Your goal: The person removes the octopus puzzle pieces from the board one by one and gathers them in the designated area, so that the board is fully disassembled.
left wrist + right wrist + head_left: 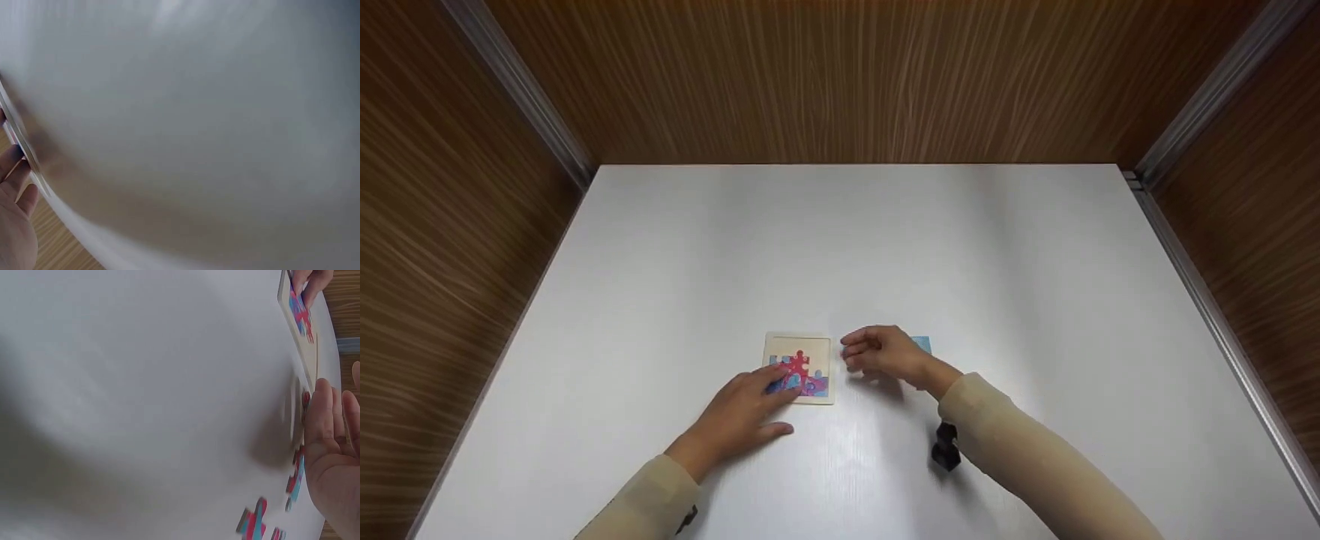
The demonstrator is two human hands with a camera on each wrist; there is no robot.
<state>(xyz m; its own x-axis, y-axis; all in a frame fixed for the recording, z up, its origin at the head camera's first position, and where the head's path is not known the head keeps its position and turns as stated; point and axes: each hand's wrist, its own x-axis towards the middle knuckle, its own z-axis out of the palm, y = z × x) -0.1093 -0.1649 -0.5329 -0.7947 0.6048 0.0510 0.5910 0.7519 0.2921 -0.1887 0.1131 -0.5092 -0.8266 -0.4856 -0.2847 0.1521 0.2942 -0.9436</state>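
Note:
A shallow pale wooden puzzle tray (pixel 799 401) lies on the white table, its lower part filled with red, blue and purple jigsaw pieces (pixel 814 386). My left hand (pixel 746 405) rests on the tray's lower left, extended fingertips touching the fitted pieces, thumb apart on the table side. Just right of the tray hovers my right hand (pixel 889 352), its fingers loosely bent. Behind it a light blue piece (pixel 921 343) peeks out. In the right wrist view, loose red and blue pieces (pixel 256 520) lie below that hand (pixel 334 461), and a red piece (pixel 306 400) shows beside its fingertips.
The white table (pixel 855 247) is enclosed by brown wood-grain panels (pixel 840 82) at the back and both sides, with metal strips (pixel 1200 292) along the corners. A black wrist device (pixel 945 448) hangs under the right sleeve.

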